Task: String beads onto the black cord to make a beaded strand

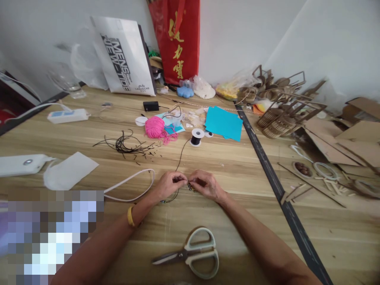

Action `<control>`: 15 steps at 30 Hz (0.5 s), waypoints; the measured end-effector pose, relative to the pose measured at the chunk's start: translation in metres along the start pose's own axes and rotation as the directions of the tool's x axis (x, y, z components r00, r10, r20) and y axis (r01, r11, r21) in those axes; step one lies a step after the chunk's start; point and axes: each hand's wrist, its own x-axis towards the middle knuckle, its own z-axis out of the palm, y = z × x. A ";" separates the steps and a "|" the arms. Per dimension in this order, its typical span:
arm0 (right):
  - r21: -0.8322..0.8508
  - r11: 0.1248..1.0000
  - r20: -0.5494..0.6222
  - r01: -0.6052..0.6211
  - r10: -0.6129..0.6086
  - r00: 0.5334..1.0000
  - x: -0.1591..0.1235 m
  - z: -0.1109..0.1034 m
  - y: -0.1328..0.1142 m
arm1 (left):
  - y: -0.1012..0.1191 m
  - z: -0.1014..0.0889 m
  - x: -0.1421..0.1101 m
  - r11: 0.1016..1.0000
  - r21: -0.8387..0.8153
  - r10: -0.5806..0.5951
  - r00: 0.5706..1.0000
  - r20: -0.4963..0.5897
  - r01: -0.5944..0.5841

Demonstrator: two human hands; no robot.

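My left hand (170,186) pinches a thin black cord (181,155), which runs back to a white spool (198,133) wound with black cord. A loop of it hangs below these fingers, with small beads near its end. My right hand (206,185) is closed in a pinch, its fingertips almost meeting the left ones; what lies between them is too small to make out. Small dark and gold beads (192,187) show just under the right fingertips. Scissors (190,253) with white handles lie between my forearms, blades pointing left.
Cut black cords (126,144) lie back left, near pink yarn (154,127). Blue sheets (224,123) are behind the spool. A white cable (130,196) loops beside my left hand. Across a dark strip (267,162) stand brown baskets (279,118) and cardboard (329,136). Bags (124,59) line the wall.
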 end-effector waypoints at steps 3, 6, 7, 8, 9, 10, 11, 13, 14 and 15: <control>-0.020 1.000 -0.005 -0.017 0.017 1.000 -0.001 0.000 0.000 | 0.001 0.000 0.000 1.000 0.010 0.003 1.000 -0.001 -0.003; -0.023 0.999 0.002 -0.033 0.033 0.999 -0.001 0.000 0.001 | 0.002 -0.001 0.000 1.000 0.003 -0.001 1.000 0.001 0.001; -0.020 0.999 0.004 -0.038 0.038 0.999 -0.001 0.000 0.002 | 0.003 -0.001 0.000 1.000 -0.002 -0.002 1.000 0.001 0.002; -0.017 0.999 0.006 -0.040 0.040 0.999 -0.001 0.000 0.002 | 0.003 -0.001 0.000 1.000 -0.006 -0.001 1.000 0.003 0.001; -0.016 0.999 0.007 -0.041 0.041 0.999 -0.001 0.000 0.002 | 0.003 -0.001 0.000 1.000 -0.007 -0.001 1.000 0.003 0.001; -0.014 0.999 0.009 -0.041 0.041 0.999 -0.001 0.000 0.002 | 0.002 -0.001 0.000 1.000 -0.007 0.000 1.000 0.002 0.000; -0.011 0.999 0.012 -0.038 0.038 0.999 -0.001 0.000 0.002 | 0.002 -0.001 0.000 1.000 -0.006 0.001 1.000 0.000 -0.001; -0.003 1.000 0.017 -0.028 0.028 0.999 0.000 0.000 0.001 | 0.000 -0.001 0.000 1.000 0.001 0.005 1.000 -0.004 -0.005; 0.001 1.000 0.021 -0.023 0.023 1.000 0.000 0.000 0.001 | 0.000 -0.001 0.000 1.000 0.003 0.007 1.000 -0.005 -0.007; 0.005 1.000 0.024 -0.019 0.019 1.000 0.000 -0.001 0.001 | 0.000 -0.001 -0.001 1.000 0.005 0.008 1.000 -0.006 -0.008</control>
